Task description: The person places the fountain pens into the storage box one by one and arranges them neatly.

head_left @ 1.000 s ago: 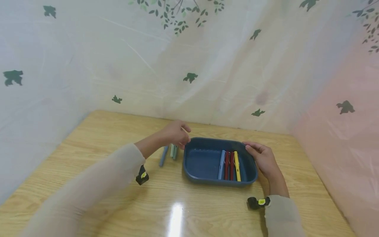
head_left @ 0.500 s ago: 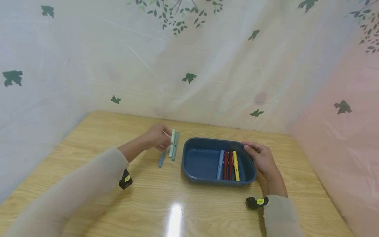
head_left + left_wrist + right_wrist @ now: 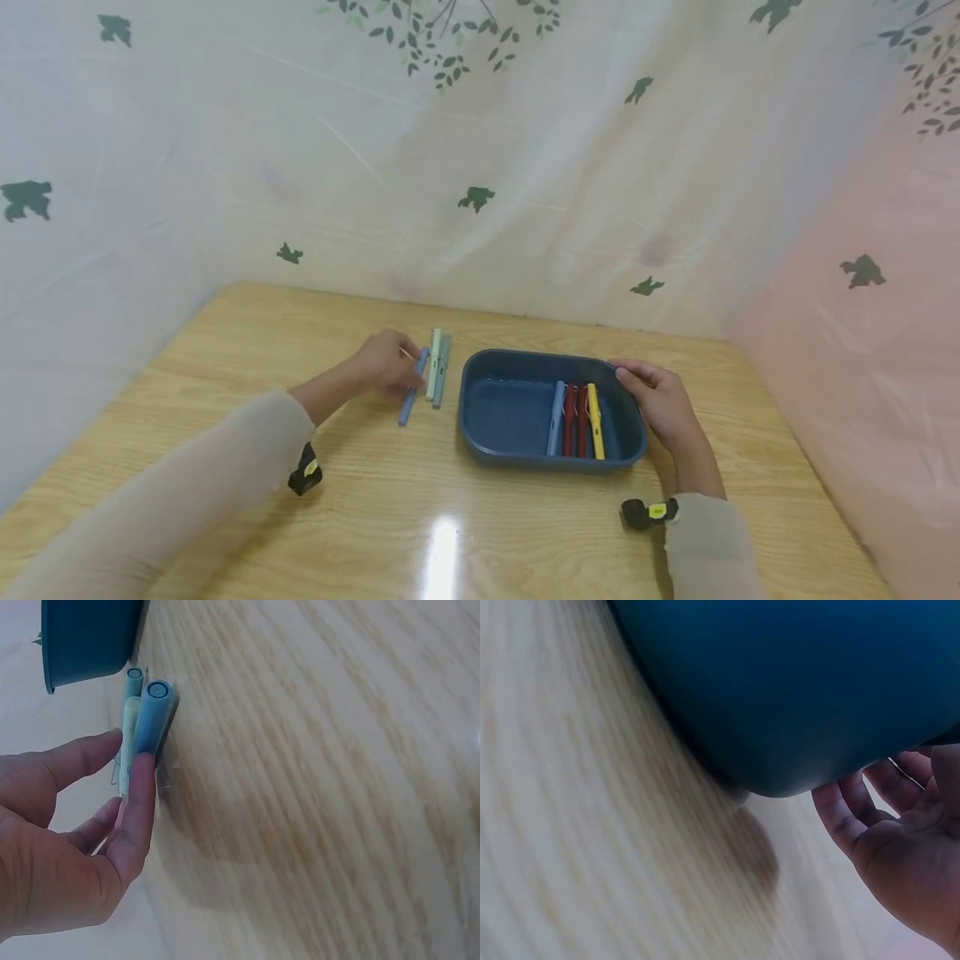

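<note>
My left hand (image 3: pixel 386 362) is at a blue pen (image 3: pixel 407 406) lying on the table, its fingertips overlapping the barrel. In the left wrist view the thumb stands apart from the blue pen (image 3: pixel 152 720), while a finger touches or nearly touches its side. Just right of it lie a pale green pen (image 3: pixel 433 367) and a grey-green pen (image 3: pixel 442 375). My right hand (image 3: pixel 663 404) holds the far right corner of a dark blue box (image 3: pixel 495 454), thumb over the rim and fingers outside. Inside the box, a light blue pen (image 3: pixel 556 418), two dark red pens (image 3: pixel 576 421) and a yellow pen (image 3: pixel 596 421) lie side by side.
The wooden table (image 3: pixel 360 517) reaches back to a pale curtain (image 3: pixel 375 208) printed with leaves and birds. Bare box floor (image 3: pixel 510 417) shows left of the pens inside. A black wrist camera (image 3: pixel 305 472) hangs under the left sleeve.
My left hand has moved left, from the box's left rim past the green pens to the blue pen. My right hand has stayed on the box corner.
</note>
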Demonstrator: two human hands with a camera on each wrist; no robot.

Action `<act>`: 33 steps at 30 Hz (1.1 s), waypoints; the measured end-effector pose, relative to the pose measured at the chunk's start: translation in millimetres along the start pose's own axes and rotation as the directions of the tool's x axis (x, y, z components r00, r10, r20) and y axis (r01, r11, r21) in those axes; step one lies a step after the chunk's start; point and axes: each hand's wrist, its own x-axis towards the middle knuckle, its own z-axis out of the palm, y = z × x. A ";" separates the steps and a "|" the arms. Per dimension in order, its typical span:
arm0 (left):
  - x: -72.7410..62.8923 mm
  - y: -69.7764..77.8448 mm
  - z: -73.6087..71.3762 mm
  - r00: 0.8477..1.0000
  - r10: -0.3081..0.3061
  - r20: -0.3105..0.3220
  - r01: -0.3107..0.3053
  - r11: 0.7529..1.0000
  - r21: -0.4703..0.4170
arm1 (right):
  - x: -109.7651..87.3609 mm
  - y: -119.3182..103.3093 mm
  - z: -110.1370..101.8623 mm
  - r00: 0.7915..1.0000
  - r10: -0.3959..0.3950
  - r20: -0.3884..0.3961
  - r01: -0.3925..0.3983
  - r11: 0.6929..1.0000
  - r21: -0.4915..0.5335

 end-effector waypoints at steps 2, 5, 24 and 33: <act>-0.3 -0.9 -0.3 1.000 0.003 0.008 -0.003 1.000 0.016 | 0.3 -0.2 0.0 1.000 0.004 0.000 -0.004 1.000 -0.003; -1.9 -0.7 0.1 1.000 0.007 0.008 -0.007 1.000 0.020 | 0.2 0.0 -0.2 1.000 0.007 0.001 -0.007 1.000 0.000; -4.6 -1.1 -0.5 0.999 0.034 -0.014 -0.032 0.988 0.152 | -0.5 2.5 -0.3 1.000 -0.007 0.002 0.007 0.999 0.031; -3.7 -3.7 -8.4 0.999 0.039 -0.009 -0.037 0.984 0.173 | -0.6 2.0 -0.3 1.000 -0.009 0.008 0.009 1.000 0.028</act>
